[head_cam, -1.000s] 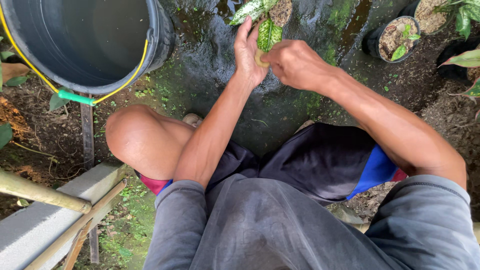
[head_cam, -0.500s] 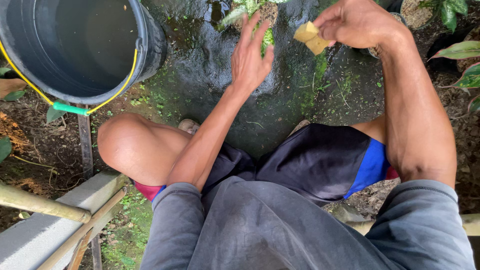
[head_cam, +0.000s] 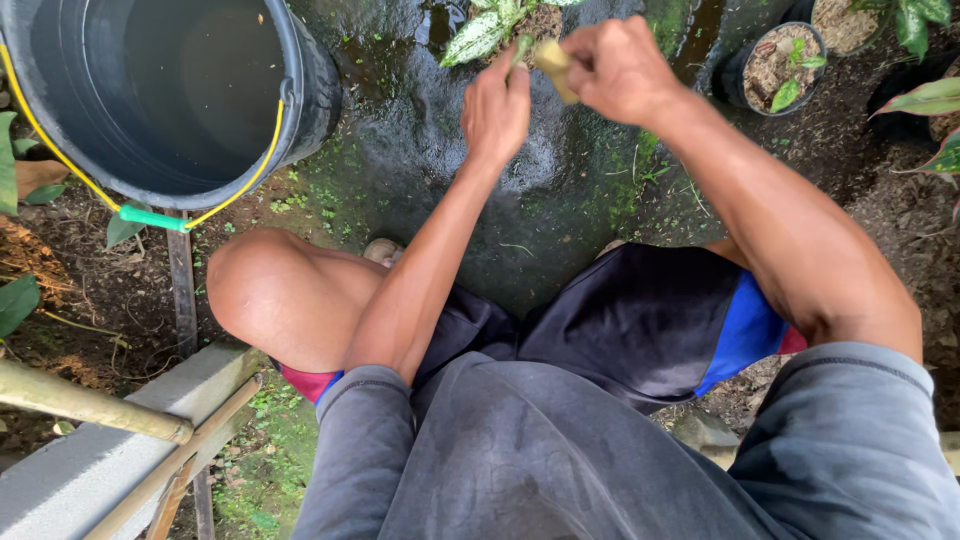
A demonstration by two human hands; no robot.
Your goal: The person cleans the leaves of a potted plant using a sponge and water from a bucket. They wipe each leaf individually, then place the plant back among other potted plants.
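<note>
Bucket (head_cam: 170, 95): dark, holds water, far left on soil.
Left hand (head_cam: 497, 108): fingers pinching a green leaf (head_cam: 521, 47) of the potted plant (head_cam: 490, 30).
Sponge (head_cam: 555, 66): yellow, pressed against that leaf.
Right hand (head_cam: 618, 68): closed around the sponge.
Small pot (head_cam: 775, 65): right, apart.

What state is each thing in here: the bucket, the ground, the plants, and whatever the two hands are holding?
Bucket: upright, holds dark water, yellow handle down.
Stone ground: wet, mossy.
Variegated plant: leaves spread, a stem pinched by the left hand.
Yellowish sponge: gripped in the right hand, held against the plant.
Small pot: upright, filled with soil, small green leaves.
</note>
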